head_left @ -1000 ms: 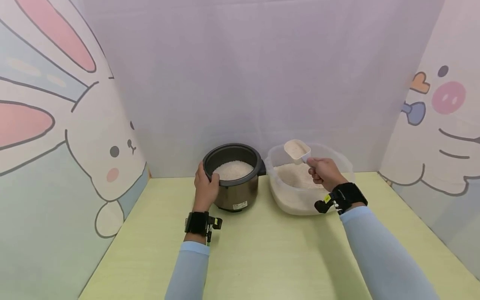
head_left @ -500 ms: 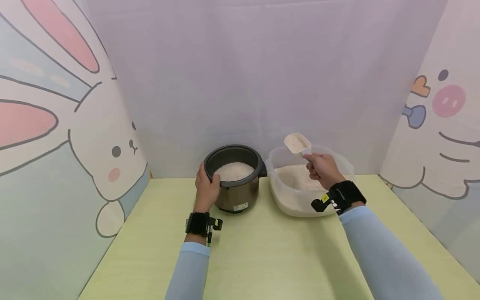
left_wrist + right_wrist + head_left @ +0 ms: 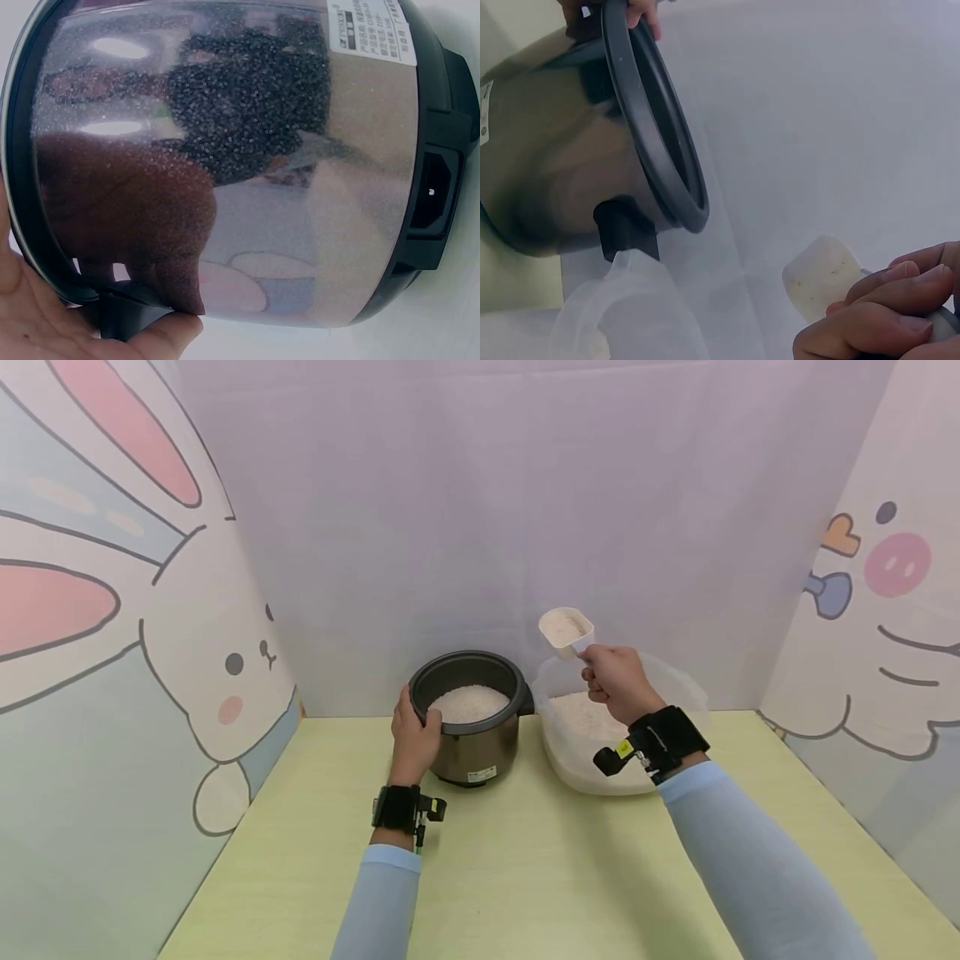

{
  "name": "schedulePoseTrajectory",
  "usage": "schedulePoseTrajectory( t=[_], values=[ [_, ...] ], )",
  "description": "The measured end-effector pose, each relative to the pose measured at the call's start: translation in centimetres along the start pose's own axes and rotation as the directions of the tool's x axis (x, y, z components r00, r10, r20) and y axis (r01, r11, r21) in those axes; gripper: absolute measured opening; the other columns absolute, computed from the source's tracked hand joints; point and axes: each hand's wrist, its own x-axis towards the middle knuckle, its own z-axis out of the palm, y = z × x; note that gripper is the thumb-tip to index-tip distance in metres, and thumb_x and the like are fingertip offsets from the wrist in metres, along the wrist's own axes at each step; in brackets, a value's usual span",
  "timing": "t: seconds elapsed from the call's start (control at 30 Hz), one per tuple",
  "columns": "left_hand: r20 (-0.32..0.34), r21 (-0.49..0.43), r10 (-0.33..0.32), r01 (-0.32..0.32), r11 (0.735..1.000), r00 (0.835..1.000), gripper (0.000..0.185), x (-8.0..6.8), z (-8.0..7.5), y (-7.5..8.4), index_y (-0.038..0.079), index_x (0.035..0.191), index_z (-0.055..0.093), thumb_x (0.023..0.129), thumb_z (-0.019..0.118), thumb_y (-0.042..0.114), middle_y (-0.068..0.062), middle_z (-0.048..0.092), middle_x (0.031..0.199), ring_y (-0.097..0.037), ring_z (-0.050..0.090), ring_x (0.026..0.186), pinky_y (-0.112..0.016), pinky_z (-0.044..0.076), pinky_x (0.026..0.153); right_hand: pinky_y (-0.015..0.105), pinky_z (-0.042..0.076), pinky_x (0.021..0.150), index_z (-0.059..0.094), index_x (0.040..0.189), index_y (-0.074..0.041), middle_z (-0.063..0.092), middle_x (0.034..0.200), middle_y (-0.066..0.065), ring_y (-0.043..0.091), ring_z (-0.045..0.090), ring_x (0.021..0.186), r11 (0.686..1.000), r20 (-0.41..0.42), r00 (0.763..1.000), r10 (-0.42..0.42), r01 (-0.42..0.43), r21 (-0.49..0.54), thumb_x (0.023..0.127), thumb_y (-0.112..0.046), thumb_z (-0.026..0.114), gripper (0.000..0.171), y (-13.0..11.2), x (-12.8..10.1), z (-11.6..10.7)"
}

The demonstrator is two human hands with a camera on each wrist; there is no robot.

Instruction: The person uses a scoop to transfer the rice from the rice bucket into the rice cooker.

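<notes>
A dark brown rice cooker (image 3: 491, 750) without a lid stands at the back of the table, white rice (image 3: 468, 703) inside it. My left hand (image 3: 415, 739) grips its left side, fingers at the rim. In the left wrist view the thumb (image 3: 166, 336) presses by the black side handle (image 3: 124, 316). My right hand (image 3: 621, 678) holds a white scoop (image 3: 553, 645) by its handle, fingers curled round it. Rice fills the scoop, which is nearly level above the gap between the cooker and a clear plastic tub (image 3: 562, 756). More rice (image 3: 588, 714) lies in the tub.
The tub stands just right of the cooker, close to its right handle (image 3: 626, 229). A pale cloth wall (image 3: 390, 568) rises behind both. Cartoon-printed panels (image 3: 217, 693) flank the light green tabletop (image 3: 510, 868), which stretches toward me.
My right hand has lifted the filled scoop up and left, from over the tub toward the cooker. The left hand keeps its place on the cooker.
</notes>
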Motion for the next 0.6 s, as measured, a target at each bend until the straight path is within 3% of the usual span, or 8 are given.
schedulePoseTrajectory(
  t=[0.37,0.6],
  values=[
    [-0.003,0.008,-0.003,0.003,1.000,1.000,0.075,-0.1,0.0,0.2,0.010,0.165,0.009,0.101,0.043,0.028,-0.018,0.014,0.168,-0.037,0.012,0.154,-0.055,0.021,0.121,0.025,0.025,0.053,0.043,0.126,0.007,0.034,0.075,0.002,0.011,0.023,0.057,0.995,0.091,0.995,-0.040,0.047,-0.084,0.111,-0.016,0.040,0.028,-0.6,-0.2,3.3],
    [-0.005,0.006,0.004,-0.004,1.000,1.000,0.075,0.0,0.0,0.2,0.009,0.165,0.010,0.100,0.043,0.029,-0.019,0.015,0.167,-0.038,0.013,0.154,-0.055,0.021,0.121,0.024,0.027,0.054,0.037,0.148,0.006,0.036,0.074,0.001,0.010,0.025,0.057,0.989,0.127,0.989,-0.079,0.094,-0.118,0.111,-0.015,0.042,0.043,-0.2,0.1,4.4]
  ],
)
